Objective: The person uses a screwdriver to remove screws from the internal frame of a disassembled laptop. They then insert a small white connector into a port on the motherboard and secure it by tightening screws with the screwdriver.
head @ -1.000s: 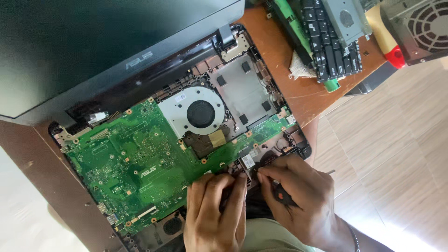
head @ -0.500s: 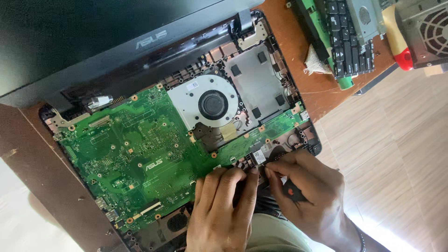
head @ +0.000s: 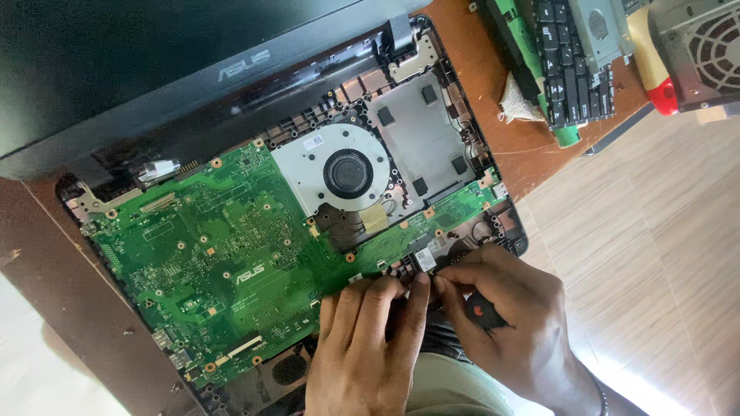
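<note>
Head camera looks down on an opened laptop chassis [head: 505, 231] lying on a brown wooden table [head: 46, 293], and we see both of our hands bunched at its near edge. Our left hand [head: 366, 347] lies flat, fingers straight and together, tips pressing the lower edge of the green motherboard [head: 216, 262]; it grips nothing. Our right hand [head: 512, 323] is curled around a small black tool with an orange spot [head: 482, 312], its fingertips pinched just beside a small wireless card [head: 425, 258] at the board's right corner. The board is matte green, dotted with gold screw rings; above it sits a round fan in a pale metal housing [head: 347, 173], then a grey metal drive bay [head: 420, 131]. The dark lid [head: 116, 54] closes off the far side. To the right the table ends close by, with pale floor beyond; a loose keyboard [head: 570, 62] crowds that corner.
</note>
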